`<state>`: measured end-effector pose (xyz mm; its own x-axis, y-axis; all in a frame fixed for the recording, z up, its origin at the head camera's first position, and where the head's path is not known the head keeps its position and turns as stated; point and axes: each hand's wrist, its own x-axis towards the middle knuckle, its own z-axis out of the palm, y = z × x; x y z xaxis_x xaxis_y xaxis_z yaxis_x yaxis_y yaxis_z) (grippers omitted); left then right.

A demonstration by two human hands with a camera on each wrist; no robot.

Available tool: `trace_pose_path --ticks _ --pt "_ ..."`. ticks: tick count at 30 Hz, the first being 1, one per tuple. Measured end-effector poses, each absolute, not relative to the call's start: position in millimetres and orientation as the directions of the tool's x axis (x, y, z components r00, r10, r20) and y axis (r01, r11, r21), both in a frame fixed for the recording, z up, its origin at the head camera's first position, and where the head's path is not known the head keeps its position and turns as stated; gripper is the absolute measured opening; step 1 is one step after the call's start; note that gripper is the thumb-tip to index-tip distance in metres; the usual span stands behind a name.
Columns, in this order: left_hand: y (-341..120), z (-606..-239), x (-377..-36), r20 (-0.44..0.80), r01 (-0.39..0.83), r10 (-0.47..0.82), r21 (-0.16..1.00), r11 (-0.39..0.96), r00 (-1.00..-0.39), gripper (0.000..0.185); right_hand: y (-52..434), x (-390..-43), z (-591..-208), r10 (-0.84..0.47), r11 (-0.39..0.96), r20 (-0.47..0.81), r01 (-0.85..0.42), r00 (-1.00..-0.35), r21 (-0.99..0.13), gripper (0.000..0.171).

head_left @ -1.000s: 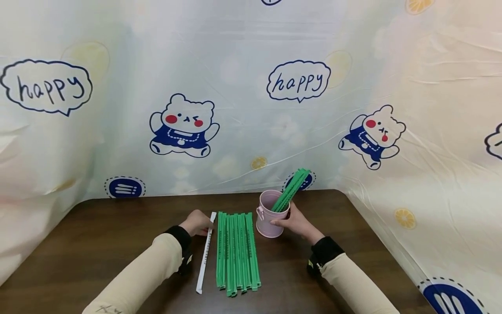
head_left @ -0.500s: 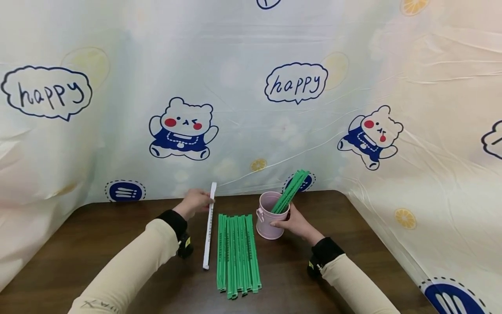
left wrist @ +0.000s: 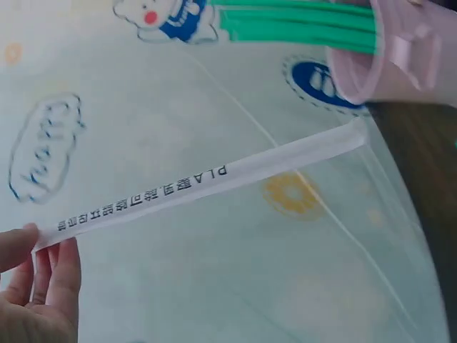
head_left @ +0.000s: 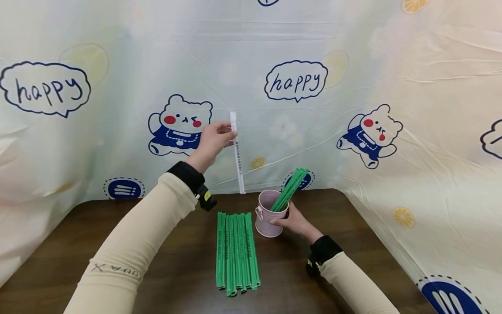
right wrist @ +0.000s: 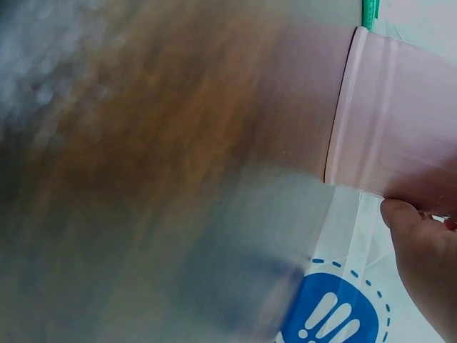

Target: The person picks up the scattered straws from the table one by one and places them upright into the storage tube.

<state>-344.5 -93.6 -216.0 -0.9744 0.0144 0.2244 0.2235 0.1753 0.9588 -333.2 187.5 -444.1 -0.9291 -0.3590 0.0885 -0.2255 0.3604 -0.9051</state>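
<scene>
Part-way through: a left hand (head_left: 213,139) pinches a white wrapped straw (head_left: 237,152) aloft, above the pink cup (head_left: 269,213) steadied by the right hand (head_left: 294,222), several green straws (head_left: 290,189) already inside, a row of green straws (head_left: 236,250) left on the bench (head_left: 117,244).

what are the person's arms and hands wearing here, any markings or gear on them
Both arms are in long cream sleeves with black cuffs at the wrists. The left sleeve has small dark lettering printed along the forearm. A small black device with a yellow spot sits under the left wrist, and a similar black one at the right wrist. The left hand and right hand are bare, without gloves.
</scene>
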Motion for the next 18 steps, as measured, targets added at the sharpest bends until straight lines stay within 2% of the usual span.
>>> trace_pose_path --ticks 6,18 --pt "-61 -204 -337 0.281 0.286 0.052 0.943 0.169 -0.958 0.039 188 -335 -445 -0.359 0.352 0.088 -0.222 -0.929 -0.910 0.094" --pt "-6 -229 -330 0.329 0.346 0.143 0.931 0.118 -0.933 0.032 189 -336 -444 -0.378 0.349 0.097 -0.239 -0.921 -0.906 0.099"
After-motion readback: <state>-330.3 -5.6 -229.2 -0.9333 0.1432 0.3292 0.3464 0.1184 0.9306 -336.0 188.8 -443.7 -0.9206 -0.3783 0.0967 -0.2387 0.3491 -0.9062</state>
